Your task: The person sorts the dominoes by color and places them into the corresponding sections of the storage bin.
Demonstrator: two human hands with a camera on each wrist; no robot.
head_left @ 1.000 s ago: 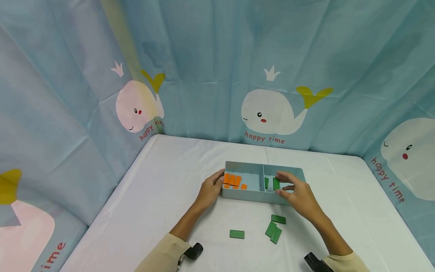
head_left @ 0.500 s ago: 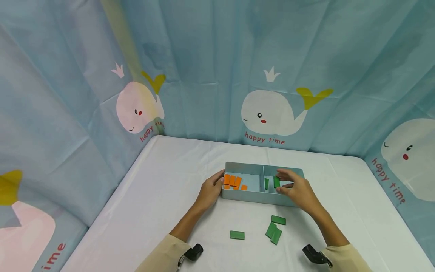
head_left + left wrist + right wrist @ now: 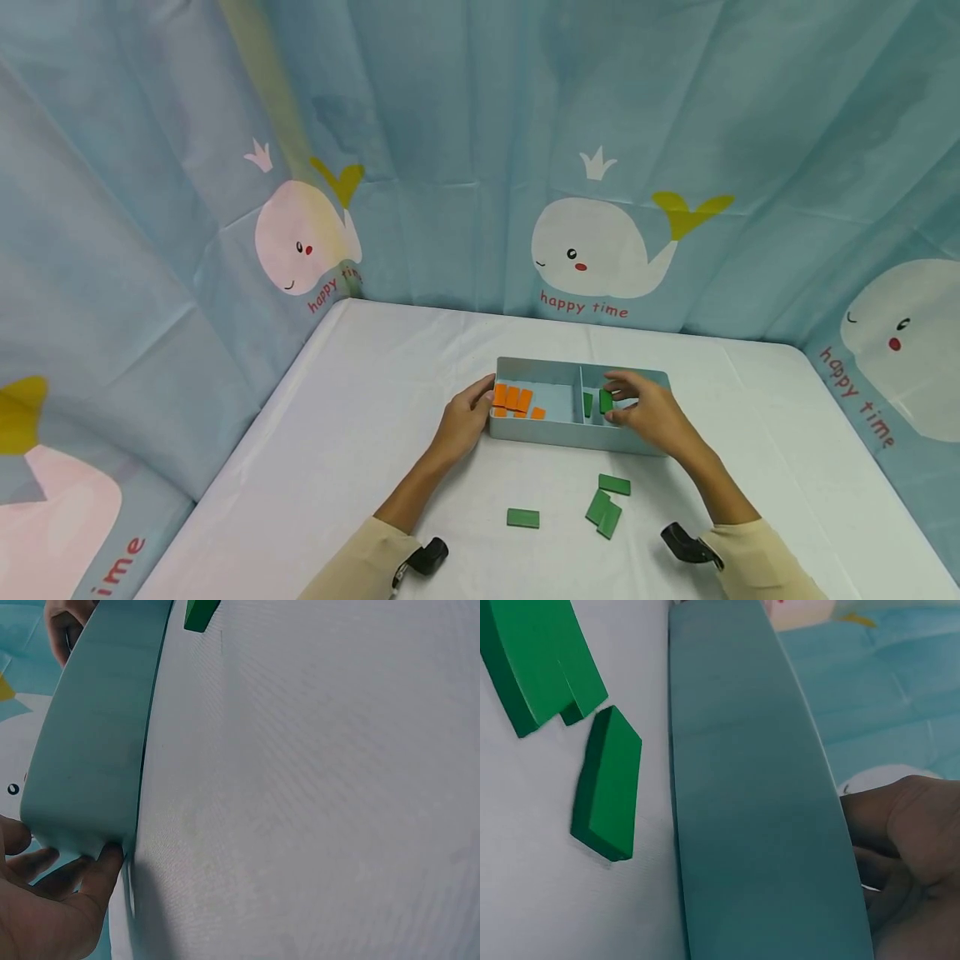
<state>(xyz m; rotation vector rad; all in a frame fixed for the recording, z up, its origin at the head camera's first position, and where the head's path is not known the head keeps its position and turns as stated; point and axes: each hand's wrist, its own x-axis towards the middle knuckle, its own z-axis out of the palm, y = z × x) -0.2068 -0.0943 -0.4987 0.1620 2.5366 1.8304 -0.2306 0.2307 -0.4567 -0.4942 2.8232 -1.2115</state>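
Note:
A blue-grey two-compartment box [image 3: 536, 430] lies on the white table. My left hand [image 3: 459, 423] holds its left end; in the left wrist view, this hand's [image 3: 52, 900] fingertips press the end wall. My right hand [image 3: 654, 415] reaches over the front wall into the right compartment. It pinches a green rectangular block [image 3: 606, 402] between thumb and fingers, upright. Another green block [image 3: 588, 405] stands against the divider, to the left of the held one. In the right wrist view, the front wall [image 3: 761, 780] hides the right hand's fingertips and the held block.
Several orange blocks [image 3: 513, 397] lie in the left part of the box. In front of the box is a group of 3 green blocks [image 3: 610, 518], with a single green block [image 3: 522, 518] to their left. A whale-print curtain [image 3: 450, 167] hangs behind the table.
My right hand has shifted slightly left with the green block, toward the block by the divider, and its forearm has swung left. My left hand and the box stay put.

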